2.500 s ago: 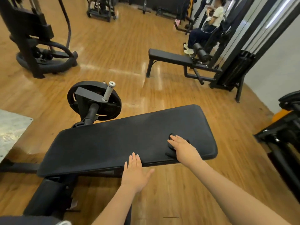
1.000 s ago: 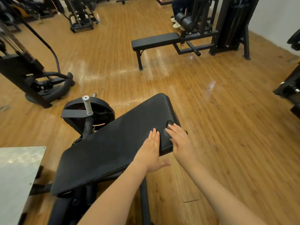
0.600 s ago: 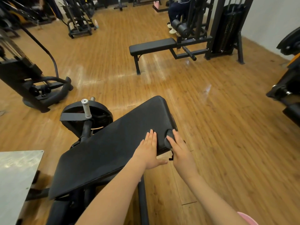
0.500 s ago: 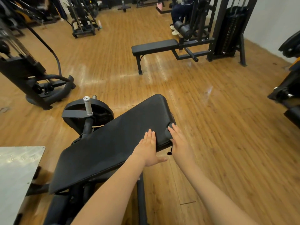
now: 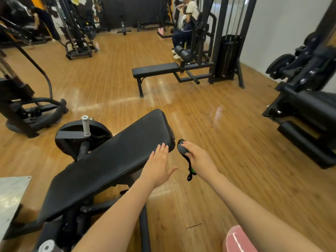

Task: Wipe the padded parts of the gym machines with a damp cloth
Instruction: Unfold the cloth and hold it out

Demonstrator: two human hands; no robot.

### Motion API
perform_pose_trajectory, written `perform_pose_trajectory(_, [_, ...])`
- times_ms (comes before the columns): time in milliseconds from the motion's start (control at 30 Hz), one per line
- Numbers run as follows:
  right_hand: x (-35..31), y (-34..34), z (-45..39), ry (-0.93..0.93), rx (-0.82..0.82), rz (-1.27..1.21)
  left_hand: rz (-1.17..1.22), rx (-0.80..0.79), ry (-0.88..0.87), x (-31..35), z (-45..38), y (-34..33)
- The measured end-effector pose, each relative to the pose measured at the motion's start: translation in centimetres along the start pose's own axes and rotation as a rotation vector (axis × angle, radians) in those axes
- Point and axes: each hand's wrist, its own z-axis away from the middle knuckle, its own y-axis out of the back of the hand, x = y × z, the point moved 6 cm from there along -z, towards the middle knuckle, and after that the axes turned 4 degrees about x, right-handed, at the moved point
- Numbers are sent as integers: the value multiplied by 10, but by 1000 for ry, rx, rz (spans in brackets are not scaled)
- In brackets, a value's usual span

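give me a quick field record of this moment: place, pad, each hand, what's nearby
place: gym with wood floor
pad: long black padded bench, tilted
left hand: left hand flat, fingers on the pad's near corner
right hand: right hand grips a small dark object with a dangling strap, just off the pad's end
nearby: weight plate; flat bench; seated person

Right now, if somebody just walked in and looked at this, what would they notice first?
Probably the long black padded bench slanting across the middle, with the left hand resting flat at its near corner. Just beside it, off the pad, the right hand holds a small dark rounded object with a black strap dangling below. Behind, a black round weight plate with a silver peg sits on the shiny wooden floor.
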Motion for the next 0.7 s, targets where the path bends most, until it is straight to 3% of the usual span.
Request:
perform_pose_trajectory(233, [-2, 61, 62, -106, 82, 69, 376, 20, -186, 81, 22, 19])
perform_pose_trajectory(433, [1, 93, 94, -142, 140, 62, 866, 141, 40, 117, 41, 12])
perform_pose_trajectory(700, [25, 157, 133, -182, 132, -62, 1484, 12, 352, 192, 71, -6])
